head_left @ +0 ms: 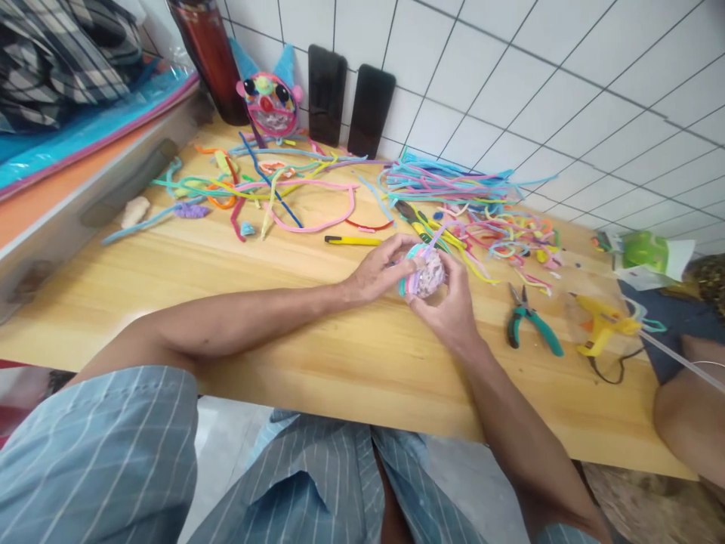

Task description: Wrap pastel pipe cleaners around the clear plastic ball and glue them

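Ball: a small round piece, striped teal, pink and purple on one side and pale and crinkled on the other. The ball sits just right of the middle of the frame, between both hands and above the table.
Left hand: the left hand grips the ball from the left, thumb laid across the striped side; its other fingertips are partly hidden behind.
Right hand: the right hand is curled round the ball from the right and below, thumb at its lower edge.
Purple strip: a loose purple strip stands up from the top of the ball (whether it is fixed there cannot be told).
Good handling: the right hand would do best as a steady cradle, with light pressure so that the crinkled side is not crushed, while the left thumb presses the stripes flat and side by side. A slack stripe would probably slip over its neighbour, so even tension seems wise.
Tools: a yellow cutter lies just beside the left hand; green pliers and a yellow glue gun rest toward the right of the frame.
Backdrop: a bundle of fuzzy sticks lies above the hands, and a blue-eared toy stands in the upper left.
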Demonstrator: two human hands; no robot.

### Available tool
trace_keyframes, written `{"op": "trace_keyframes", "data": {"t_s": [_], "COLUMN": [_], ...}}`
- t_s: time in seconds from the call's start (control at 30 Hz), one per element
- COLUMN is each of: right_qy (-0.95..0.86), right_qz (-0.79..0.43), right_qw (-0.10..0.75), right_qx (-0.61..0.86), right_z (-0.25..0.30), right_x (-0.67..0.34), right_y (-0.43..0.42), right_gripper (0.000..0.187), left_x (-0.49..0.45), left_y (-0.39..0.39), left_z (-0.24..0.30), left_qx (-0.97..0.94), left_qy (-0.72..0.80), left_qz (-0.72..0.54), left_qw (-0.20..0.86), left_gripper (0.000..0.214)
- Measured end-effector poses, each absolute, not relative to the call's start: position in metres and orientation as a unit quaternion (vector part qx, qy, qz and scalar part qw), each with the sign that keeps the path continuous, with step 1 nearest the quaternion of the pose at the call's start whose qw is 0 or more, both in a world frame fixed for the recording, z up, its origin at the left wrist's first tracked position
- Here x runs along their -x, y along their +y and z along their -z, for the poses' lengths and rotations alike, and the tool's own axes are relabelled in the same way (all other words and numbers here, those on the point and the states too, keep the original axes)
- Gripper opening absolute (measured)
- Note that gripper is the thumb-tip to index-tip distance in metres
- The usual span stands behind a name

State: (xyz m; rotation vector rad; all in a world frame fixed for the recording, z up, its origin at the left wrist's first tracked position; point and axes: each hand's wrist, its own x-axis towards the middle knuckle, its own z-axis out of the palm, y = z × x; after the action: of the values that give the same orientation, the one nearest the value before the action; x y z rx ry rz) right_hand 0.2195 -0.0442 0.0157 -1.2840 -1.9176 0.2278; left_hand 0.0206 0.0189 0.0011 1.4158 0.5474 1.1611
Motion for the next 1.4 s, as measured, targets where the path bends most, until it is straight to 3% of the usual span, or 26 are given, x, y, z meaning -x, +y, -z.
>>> {"op": "trace_keyframes", "data": {"t_s": [0.37,0.57,0.97,1.17,1.4], "right_qy": [-0.746,-0.688,-0.671,-0.682,-0.705], "right_qz": [-0.097,-0.126,-0.095,-0.054,-0.071], "right_qw": [0.413,0.417,0.434,0.444,0.432], "right_qx": [0.513,0.58,0.594,0.578,0.558], "right_z": [-0.022,-0.021,-0.015,-0.025,-0.088], "right_x": [-0.218,-0.236,-0.245,-0.247,-0.24], "right_y": [-0.047,-0.035,-0.028,-0.031,-0.085], "right_gripper": [0.091,0.09,0.099,0.103,0.079], "left_x": [-0.02,-0.012,-0.015,-0.012,-0.005], "left_y": [0.019,0.021,0.02,0.024,0.014], "left_z": [-0.001,-0.004,0.003,0.006,-0.007], "left_qx": [-0.615,-0.642,-0.664,-0.669,-0.676], "left_qy": [0.26,0.331,0.337,0.343,0.37], "left_qz": [-0.452,-0.454,-0.444,-0.463,-0.429], "left_qw": [0.592,0.521,0.498,0.469,0.472], "left_gripper": [0.061,0.042,0.044,0.025,0.02]}}
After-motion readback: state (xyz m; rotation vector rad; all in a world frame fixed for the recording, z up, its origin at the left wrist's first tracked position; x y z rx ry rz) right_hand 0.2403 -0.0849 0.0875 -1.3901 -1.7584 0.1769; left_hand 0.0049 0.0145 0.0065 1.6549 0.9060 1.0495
